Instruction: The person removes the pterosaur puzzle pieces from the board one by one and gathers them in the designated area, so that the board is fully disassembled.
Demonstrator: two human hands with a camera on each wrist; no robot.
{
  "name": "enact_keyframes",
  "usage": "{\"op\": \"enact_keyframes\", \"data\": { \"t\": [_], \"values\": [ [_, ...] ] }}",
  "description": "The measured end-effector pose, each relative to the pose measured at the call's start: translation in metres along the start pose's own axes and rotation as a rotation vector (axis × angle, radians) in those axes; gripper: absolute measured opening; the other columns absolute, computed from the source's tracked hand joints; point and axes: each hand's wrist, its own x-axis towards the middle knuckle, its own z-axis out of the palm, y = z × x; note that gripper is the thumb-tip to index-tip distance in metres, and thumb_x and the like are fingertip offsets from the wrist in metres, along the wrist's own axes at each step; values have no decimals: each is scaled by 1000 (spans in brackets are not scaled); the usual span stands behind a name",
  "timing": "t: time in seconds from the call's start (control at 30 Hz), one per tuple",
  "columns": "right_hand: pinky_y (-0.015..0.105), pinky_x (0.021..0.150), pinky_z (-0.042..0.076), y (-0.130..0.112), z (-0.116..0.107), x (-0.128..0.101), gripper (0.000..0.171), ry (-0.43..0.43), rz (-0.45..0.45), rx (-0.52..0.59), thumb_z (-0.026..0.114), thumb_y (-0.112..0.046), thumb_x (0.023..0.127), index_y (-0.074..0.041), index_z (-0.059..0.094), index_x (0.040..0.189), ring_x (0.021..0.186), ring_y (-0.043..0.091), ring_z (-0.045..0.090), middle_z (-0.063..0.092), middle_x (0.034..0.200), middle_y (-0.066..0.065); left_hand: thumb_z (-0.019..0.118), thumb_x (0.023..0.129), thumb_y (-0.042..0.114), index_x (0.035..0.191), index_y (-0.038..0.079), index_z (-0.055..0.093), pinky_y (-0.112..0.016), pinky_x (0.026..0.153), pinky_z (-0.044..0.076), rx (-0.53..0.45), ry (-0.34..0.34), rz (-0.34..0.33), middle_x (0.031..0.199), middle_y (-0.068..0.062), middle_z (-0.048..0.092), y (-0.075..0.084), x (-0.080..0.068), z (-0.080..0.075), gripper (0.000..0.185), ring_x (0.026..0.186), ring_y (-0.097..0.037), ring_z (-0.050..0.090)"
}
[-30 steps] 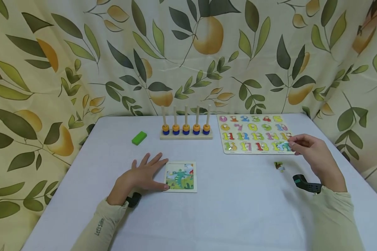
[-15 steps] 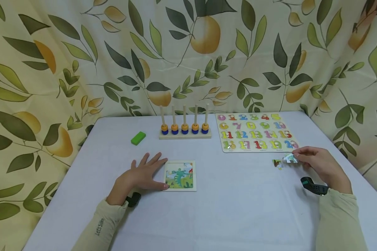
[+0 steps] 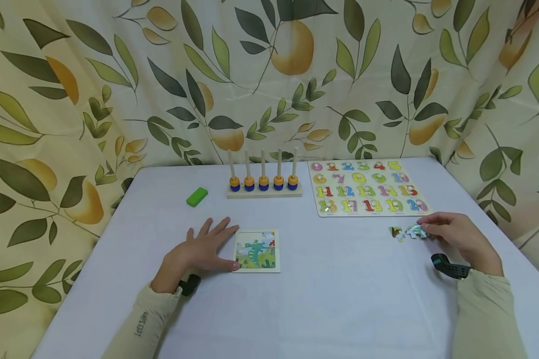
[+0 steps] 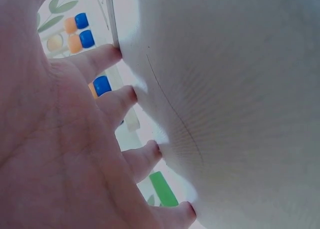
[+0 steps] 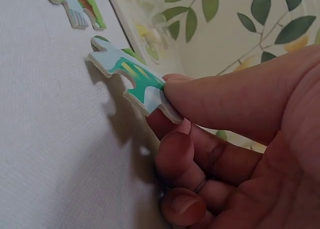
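Note:
In the head view my left hand [image 3: 202, 252] lies spread, its thumb and index fingertip at the left edge of a framed dinosaur puzzle [image 3: 256, 252]. The left wrist view shows its fingertips resting on the white tablecloth [image 4: 250, 114]. My right hand [image 3: 462, 239] pinches a jigsaw piece [image 5: 137, 84] between thumb and index finger, low over the cloth and slightly tilted. That piece is pale blue with a green and yellow pattern. Just left of it in the head view, a second jigsaw piece [image 3: 397, 233] lies flat, brown, green and pale blue.
Behind the right hand lies a number board [image 3: 368, 188]. A peg stand [image 3: 264, 193] with orange and blue beads on its posts is at the back middle. The green block [image 3: 197, 197] lies beyond the left hand. A leaf-patterned curtain [image 3: 161, 85] closes off the back.
My right hand has come down and toward me with the jigsaw piece, from over the number board's corner to beside the other piece. The left hand keeps its place.

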Motion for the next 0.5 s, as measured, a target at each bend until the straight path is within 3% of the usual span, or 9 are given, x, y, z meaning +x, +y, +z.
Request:
{"op": "enact_keyframes", "data": {
  "t": [0.27,0.5],
  "values": [
    [30,72,48,-9,7,13,46,-5,-22,-34,58,-22,112,15,58,138,92,24,55,65,107,10,78,90,63,171,22,29,-82,116,1,-4,6,-22,180,-9,10,-8,-4,-2,103,162,-48,-2],
    [30,69,48,2,1,10,55,10,1,-66,56,-33,113,18,55,136,88,21,56,67,99,8,79,90,63,171,25,29,-80,118,1,1,9,-15,180,-6,10,-5,3,3,102,162,-45,-3]
  ]
}}
